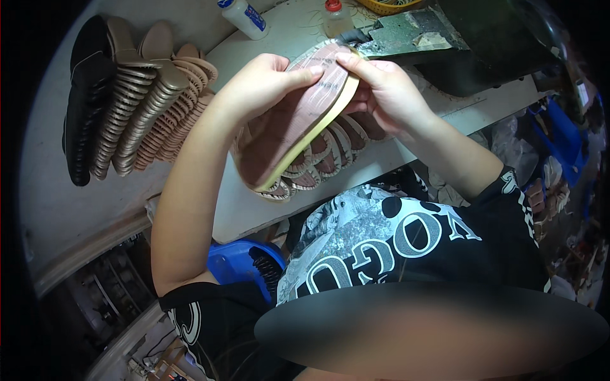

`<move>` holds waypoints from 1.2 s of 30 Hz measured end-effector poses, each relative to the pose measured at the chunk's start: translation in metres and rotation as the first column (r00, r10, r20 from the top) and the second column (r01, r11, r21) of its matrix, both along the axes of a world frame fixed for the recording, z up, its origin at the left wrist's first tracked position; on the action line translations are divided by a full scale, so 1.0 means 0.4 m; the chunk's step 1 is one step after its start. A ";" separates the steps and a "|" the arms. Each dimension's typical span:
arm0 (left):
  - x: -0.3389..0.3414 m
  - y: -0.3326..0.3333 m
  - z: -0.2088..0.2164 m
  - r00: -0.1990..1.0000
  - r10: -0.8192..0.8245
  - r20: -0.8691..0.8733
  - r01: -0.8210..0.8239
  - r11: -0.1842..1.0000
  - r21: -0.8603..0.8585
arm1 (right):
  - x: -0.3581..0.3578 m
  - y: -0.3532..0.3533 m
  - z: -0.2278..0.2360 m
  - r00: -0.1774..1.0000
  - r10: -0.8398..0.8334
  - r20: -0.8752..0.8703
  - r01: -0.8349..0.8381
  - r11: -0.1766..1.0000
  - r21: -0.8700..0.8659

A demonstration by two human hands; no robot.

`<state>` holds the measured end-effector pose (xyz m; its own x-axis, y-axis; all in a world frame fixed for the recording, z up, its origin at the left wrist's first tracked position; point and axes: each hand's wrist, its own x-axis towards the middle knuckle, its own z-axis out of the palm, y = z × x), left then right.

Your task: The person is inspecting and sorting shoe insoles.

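Note:
A brown-pink shoe insole (297, 120) with a pale yellow edge is held up at a slant over the table, its narrower end toward me. My left hand (270, 81) grips its left side near the far end, thumb pressed on the top face. On the opposite side my right hand (384, 89) pinches the far right edge between thumb and fingers. Pale material shows along the far rim of the insole, partly covered by my fingers. Beneath it lies a row of sandal uppers (325, 157) with pale gathered straps, partly hidden by the insole.
Stacked shoe parts in black (86, 117), bronze (143, 105) and pink (171, 124) stand at the left. A white bottle (244, 18), a red-capped bottle (337, 20) and a dark green machine (413, 32) are at the back. A blue bin (232, 257) sits below the table edge.

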<state>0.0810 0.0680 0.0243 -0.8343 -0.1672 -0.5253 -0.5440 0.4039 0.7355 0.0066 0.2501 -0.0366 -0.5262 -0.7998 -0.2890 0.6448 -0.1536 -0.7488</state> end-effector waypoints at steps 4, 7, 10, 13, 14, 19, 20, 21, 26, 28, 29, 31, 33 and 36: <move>0.014 0.026 -0.031 0.975 0.173 0.138 -0.178 0.983 0.031 | -0.004 0.027 -0.001 0.980 0.160 -0.120 -0.156 0.987 0.039; 0.019 0.055 -0.032 0.955 0.292 0.046 -0.296 0.942 0.157 | 0.045 0.049 0.008 0.940 0.242 -0.241 -0.215 0.968 0.131; 0.021 0.058 -0.034 0.942 0.317 0.110 -0.332 0.927 0.176 | 0.031 0.054 -0.035 0.949 0.180 -0.258 -0.159 0.982 0.099; 0.028 0.061 -0.016 0.953 0.277 0.121 -0.298 0.930 0.214 | -0.008 0.042 -0.036 0.942 0.118 -0.315 -0.096 0.992 0.086; 0.030 0.056 -0.010 0.961 0.249 0.119 -0.270 0.936 0.227 | -0.022 0.032 -0.041 0.942 0.113 -0.317 -0.092 0.992 0.081; 0.024 0.037 -0.033 0.936 0.352 0.021 -0.351 0.925 0.144 | -0.046 0.001 -0.061 0.953 0.161 -0.258 -0.148 0.986 0.071; 0.024 0.038 -0.042 0.935 0.354 0.017 -0.353 0.925 0.141 | -0.046 -0.003 -0.065 0.962 0.164 -0.218 -0.152 0.986 0.071; 0.025 0.038 -0.050 0.924 0.383 0.003 -0.379 0.915 0.139 | -0.040 0.004 -0.067 0.974 0.126 -0.190 -0.118 0.992 0.052; 0.011 0.043 -0.060 0.883 0.466 -0.057 -0.451 0.876 0.168 | 0.019 0.141 -0.019 0.812 0.576 -0.088 -0.543 0.803 0.246; 0.005 0.032 -0.063 0.880 0.470 -0.074 -0.452 0.874 0.179 | 0.064 0.157 -0.029 0.834 0.552 -0.002 -0.535 0.809 0.243; 0.003 0.025 -0.065 0.875 0.474 -0.095 -0.452 0.872 0.188 | 0.077 0.157 -0.043 0.885 0.465 0.003 -0.460 0.873 0.162; -0.005 0.011 -0.072 0.869 0.484 -0.103 -0.458 0.866 0.200 | 0.093 0.151 -0.038 0.935 0.350 -0.053 -0.346 0.936 0.064; -0.020 0.003 -0.072 0.863 0.494 -0.110 -0.464 0.859 0.215 | 0.102 0.121 -0.043 0.963 0.261 -0.063 -0.260 0.965 0.029; -0.043 -0.023 -0.078 0.875 0.482 -0.039 -0.460 0.854 0.244 | 0.109 0.087 -0.040 0.993 0.109 -0.036 -0.110 0.994 -0.011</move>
<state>0.0639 0.0586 -0.0068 -0.7328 -0.4426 -0.5169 -0.5506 -0.0608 0.8326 0.0501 0.2849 -0.0527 -0.4448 -0.8567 -0.2612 0.6313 -0.0931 -0.7699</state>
